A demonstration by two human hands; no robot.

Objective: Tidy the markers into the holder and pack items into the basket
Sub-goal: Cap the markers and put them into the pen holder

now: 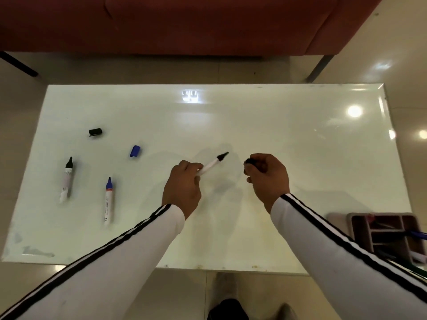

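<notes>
Holder: I see the brown divided holder (383,232) nearest me at the counter's (254,125) 4 o'clock corner, with a blue pen sticking out of it.
Left hand: my left hand (182,185) is over the counter's middle, fingers (196,168) clamped on an uncapped black marker (211,166), tip pointing to 2 o'clock.
Right hand: my right hand (268,176) is just beside it at 3 o'clock, fingers curled shut on a black cap (250,161), apart from the tip.
Blue marker: an uncapped blue marker (108,200) lies at 8 o'clock, tip toward 12.
Second black marker: another uncapped black marker (67,179) lies at 9 o'clock, near the blue one.
Loose caps: a blue cap (135,151) and, further, a second black cap (95,131) lie at 10 o'clock.
Sofa: a red sofa (184,24) stands beyond the counter at 12 o'clock.
</notes>
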